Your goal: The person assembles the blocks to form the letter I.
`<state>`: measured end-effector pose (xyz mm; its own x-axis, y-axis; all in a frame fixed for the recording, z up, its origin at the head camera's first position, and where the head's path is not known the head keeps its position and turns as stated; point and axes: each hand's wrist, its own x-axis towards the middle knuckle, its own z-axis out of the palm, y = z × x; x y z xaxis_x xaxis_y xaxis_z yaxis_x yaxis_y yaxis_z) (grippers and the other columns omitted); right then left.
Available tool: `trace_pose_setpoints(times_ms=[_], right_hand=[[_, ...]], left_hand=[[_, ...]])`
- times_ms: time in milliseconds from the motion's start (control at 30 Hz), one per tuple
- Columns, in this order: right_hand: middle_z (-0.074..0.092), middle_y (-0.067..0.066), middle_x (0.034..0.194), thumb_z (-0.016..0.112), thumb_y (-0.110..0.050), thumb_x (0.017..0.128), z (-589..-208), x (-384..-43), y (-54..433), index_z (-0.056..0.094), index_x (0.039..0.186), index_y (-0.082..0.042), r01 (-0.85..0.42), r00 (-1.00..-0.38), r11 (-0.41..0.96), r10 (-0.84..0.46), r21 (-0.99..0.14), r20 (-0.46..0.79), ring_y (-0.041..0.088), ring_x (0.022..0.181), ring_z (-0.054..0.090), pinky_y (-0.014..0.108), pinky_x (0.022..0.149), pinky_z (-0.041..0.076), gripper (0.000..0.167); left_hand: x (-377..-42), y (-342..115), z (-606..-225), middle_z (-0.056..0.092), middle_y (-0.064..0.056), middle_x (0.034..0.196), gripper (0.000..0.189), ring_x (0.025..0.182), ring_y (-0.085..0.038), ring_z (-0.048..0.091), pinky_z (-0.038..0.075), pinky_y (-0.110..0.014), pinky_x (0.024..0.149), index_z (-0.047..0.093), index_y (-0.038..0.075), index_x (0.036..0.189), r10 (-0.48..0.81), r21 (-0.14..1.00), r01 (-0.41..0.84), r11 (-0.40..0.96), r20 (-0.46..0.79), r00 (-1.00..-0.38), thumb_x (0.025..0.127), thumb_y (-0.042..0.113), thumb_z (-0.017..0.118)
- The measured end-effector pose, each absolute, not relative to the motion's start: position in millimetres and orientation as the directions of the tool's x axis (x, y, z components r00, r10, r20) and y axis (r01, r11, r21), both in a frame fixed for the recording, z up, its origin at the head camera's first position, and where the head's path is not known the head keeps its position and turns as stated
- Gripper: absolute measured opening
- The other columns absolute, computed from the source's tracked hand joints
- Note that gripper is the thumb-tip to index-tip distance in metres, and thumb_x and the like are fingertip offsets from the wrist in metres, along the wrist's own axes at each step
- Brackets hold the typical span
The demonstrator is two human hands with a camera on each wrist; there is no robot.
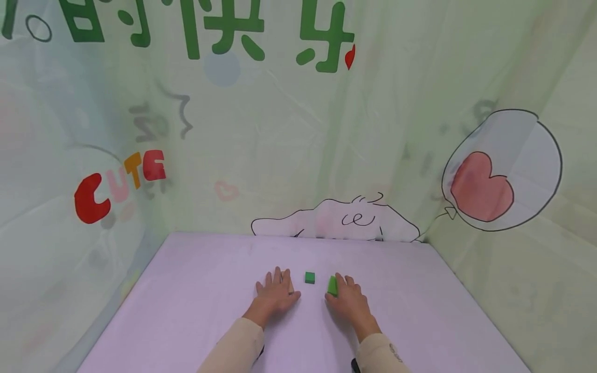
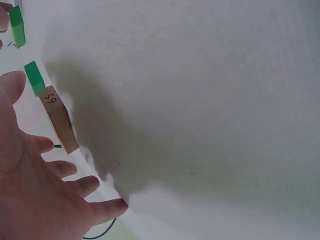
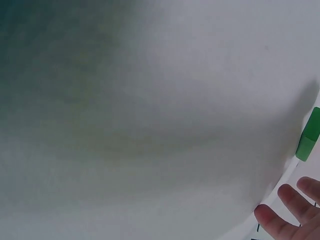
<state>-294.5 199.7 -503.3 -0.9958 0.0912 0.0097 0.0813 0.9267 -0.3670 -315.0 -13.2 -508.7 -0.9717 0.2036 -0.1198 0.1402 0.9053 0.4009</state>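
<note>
On the lilac tabletop (image 1: 210,290), my left hand (image 1: 274,295) lies with its fingers spread beside a wooden block (image 1: 290,284). In the left wrist view that wooden block (image 2: 60,120) carries a handwritten mark on one end and lies between the thumb and the fingers. My right hand (image 1: 349,300) is at a light green block (image 1: 332,286), its thumb near the block's lower end. The right wrist view has its fingers (image 3: 295,202) extended, with a green block (image 3: 308,135) at the right edge. A small dark green cube (image 1: 310,277) sits between the two hands.
Pale printed curtains (image 1: 289,129) enclose the table at the back and both sides, with green characters, a balloon drawing (image 1: 503,171) and coloured letters. The table's back edge (image 1: 298,238) meets the rear curtain.
</note>
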Motion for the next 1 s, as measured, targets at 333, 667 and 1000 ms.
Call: trace_pose_setpoints(times_ms=[333, 667, 1000], right_hand=[[0.044, 0.032, 0.151, 0.072, -0.033, 0.095, -511, -303, 199, 0.045, 0.152, 0.001, 0.084, -0.996, 0.933, 0.092, -0.351, 0.007, 0.049, 0.131, 0.05, 0.067, 0.102, 0.047, 0.072], [0.047, 0.03, 0.151, 0.071, -0.031, 0.095, -507, -305, 194, 0.048, 0.151, 0.0, 0.082, -0.996, 0.936, 0.092, -0.341, 0.013, 0.048, 0.131, 0.051, 0.067, 0.102, 0.046, 0.068], [0.055, 0.027, 0.143, 0.07, -0.026, 0.094, -509, -306, 195, 0.053, 0.147, -0.001, 0.067, -0.997, 0.953, 0.078, -0.297, 0.026, 0.047, 0.126, 0.054, 0.067, 0.101, 0.046, 0.061]], left_hand=[[-314, -12, -506, 0.025, -0.022, 0.169, 0.075, 0.156, -0.046, 0.023, 0.018, -0.074, 0.119, 0.035, 0.008, 0.161, 0.207, 0.4, 0.149, 0.905, -0.106, -0.973, 0.102, 0.051, 0.054], [-317, -9, -511, 0.025, -0.019, 0.17, 0.072, 0.156, -0.046, 0.023, 0.018, -0.074, 0.118, 0.036, 0.009, 0.161, 0.2, 0.355, 0.161, 0.921, -0.075, -0.977, 0.103, 0.049, 0.054], [-319, -4, -515, 0.027, -0.017, 0.17, 0.065, 0.155, -0.045, 0.025, 0.021, -0.075, 0.117, 0.035, 0.009, 0.161, 0.213, 0.295, 0.184, 0.938, -0.072, -0.974, 0.107, 0.043, 0.049]])
